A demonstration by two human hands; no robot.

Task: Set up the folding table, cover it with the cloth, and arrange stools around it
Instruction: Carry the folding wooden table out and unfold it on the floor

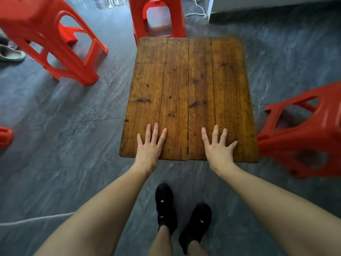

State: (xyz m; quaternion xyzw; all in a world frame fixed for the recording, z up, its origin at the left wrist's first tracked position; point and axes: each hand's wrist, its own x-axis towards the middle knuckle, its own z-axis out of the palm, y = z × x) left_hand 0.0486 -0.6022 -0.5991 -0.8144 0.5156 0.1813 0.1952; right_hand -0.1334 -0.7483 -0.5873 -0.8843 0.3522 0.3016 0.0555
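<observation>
A brown wooden folding table (190,80) stands flat in front of me, its top split by a seam down the middle. My left hand (149,146) lies palm down on the near left part of the top, fingers spread. On the near right part rests my right hand (217,146), also flat with fingers apart. Neither hand holds anything. One red plastic stool (53,39) stands at the far left, a second red stool (156,17) behind the table's far edge, and a third red stool (304,137) close to the table's right side. No cloth is in view.
Grey tiled floor surrounds the table. A sliver of another red stool (5,135) shows at the left edge. A grey slipper (11,54) lies at the far left. A white cord (199,10) runs near the far wall, and another white cord (33,219) crosses the floor at lower left. My black shoes (166,204) stand below the table's near edge.
</observation>
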